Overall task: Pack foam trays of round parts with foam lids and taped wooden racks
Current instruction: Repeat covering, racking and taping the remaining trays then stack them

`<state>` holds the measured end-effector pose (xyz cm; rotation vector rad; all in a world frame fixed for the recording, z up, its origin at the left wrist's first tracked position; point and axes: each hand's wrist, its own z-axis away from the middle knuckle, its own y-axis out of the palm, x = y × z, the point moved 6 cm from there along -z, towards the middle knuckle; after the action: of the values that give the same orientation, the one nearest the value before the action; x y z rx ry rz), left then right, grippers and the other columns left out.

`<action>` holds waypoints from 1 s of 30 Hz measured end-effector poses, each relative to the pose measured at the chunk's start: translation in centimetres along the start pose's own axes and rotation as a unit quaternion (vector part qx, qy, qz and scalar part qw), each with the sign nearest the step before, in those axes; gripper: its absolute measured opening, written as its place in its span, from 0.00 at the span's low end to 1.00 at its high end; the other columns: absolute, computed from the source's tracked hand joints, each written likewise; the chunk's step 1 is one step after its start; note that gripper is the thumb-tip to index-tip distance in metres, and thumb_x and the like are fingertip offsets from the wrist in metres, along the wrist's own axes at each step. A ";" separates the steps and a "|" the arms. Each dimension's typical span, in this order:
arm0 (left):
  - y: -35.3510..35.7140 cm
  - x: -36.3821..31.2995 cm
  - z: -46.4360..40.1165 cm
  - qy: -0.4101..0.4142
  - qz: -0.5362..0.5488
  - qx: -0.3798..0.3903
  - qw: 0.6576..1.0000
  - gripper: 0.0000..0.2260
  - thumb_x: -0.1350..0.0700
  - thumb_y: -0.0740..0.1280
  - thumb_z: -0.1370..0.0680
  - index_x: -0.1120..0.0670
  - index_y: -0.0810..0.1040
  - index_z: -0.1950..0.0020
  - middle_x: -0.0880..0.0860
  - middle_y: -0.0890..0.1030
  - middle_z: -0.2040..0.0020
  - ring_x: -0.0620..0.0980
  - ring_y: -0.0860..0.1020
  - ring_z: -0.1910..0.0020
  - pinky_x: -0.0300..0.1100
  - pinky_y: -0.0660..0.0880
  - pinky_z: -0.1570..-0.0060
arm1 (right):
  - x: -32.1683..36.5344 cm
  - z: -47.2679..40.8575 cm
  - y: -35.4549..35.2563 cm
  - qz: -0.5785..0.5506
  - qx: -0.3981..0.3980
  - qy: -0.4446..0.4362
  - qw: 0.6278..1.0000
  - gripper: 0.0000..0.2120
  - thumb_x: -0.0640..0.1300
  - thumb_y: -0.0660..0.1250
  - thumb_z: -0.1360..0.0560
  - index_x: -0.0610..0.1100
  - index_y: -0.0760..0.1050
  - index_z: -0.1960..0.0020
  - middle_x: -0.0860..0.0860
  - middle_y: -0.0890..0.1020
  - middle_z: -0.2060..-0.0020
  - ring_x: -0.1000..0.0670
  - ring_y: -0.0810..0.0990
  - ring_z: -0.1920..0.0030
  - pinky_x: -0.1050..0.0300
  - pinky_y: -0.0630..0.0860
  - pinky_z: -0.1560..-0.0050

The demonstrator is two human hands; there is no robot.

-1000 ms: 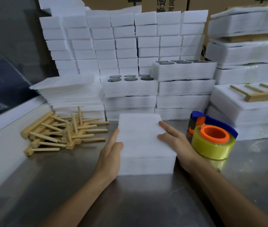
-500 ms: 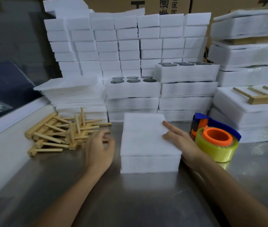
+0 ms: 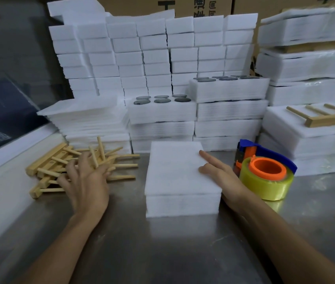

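Landmark: the lidded foam tray point(image 3: 180, 177), lying flat on the steel bench point(image 3: 162, 253) directly in front of the person.

Lid: a white foam lid point(image 3: 174, 167) sits flush on the tray and hides its contents. Whether round parts are inside cannot be told.

Right hand point(image 3: 222, 177): rests at the tray's right edge, index finger straight and laid on the lid, the other fingers loosely bent. It clamps nothing. Judgement: it pins the light lid so it does not shift while the other hand is away.

Left hand point(image 3: 86, 181): left of the tray, over the heap of wooden racks point(image 3: 60, 167), fingers spread apart among the pegs. No closed hold on any rack is visible. Judgement: it is picking out one rack to go on the lid.

Tape dispenser point(image 3: 265, 175): yellow roll on an orange core, blue body, just right of the tray and close to the right hand. Judgement: parked there for taping the rack down.

Behind the tray:
- uncovered foam trays point(image 3: 162, 111) on stacks, each pocket holding a dark round part point(image 3: 162, 100), seen from above;
- to the behind-left, a pile of thin foam sheets point(image 3: 84, 117);
- to the behind-right, a finished pack point(image 3: 310, 128) with a wooden rack lying on top.

Step not yet done: rack on lid, tape.
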<state>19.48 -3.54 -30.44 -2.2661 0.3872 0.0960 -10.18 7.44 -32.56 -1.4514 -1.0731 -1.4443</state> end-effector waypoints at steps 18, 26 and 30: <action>-5.0 0.4 -1.1 0.016 0.166 -0.204 0.965 0.05 0.62 0.64 0.21 0.61 0.76 0.46 0.61 0.72 0.43 0.61 0.73 0.54 0.52 0.70 0.57 | -0.5 -0.5 -0.1 -0.036 -0.003 -0.001 0.999 0.24 0.41 0.67 0.24 0.57 0.72 0.31 0.53 0.82 0.43 0.52 0.84 0.49 0.55 0.80 0.45; -10.0 -4.6 -1.9 0.013 0.443 -0.208 0.872 0.03 0.54 0.60 0.17 0.50 0.73 0.46 0.41 0.75 0.47 0.49 0.82 0.58 0.46 0.81 0.61 | -0.5 -0.3 0.0 -0.052 -0.006 -0.003 0.999 0.24 0.39 0.67 0.24 0.56 0.72 0.32 0.51 0.82 0.43 0.50 0.84 0.48 0.52 0.79 0.42; -7.4 -7.6 -1.3 -0.119 0.569 -0.024 0.814 0.06 0.53 0.61 0.17 0.44 0.73 0.52 0.48 0.83 0.66 0.47 0.83 0.68 0.42 0.80 0.70 | -0.4 -0.2 0.0 -0.047 -0.003 -0.001 0.999 0.24 0.41 0.67 0.24 0.57 0.72 0.31 0.51 0.80 0.42 0.51 0.84 0.48 0.54 0.80 0.46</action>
<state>14.51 1.92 -22.74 -1.7184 1.5520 0.9897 -10.23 7.18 -32.96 -1.4230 -1.1525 -1.5132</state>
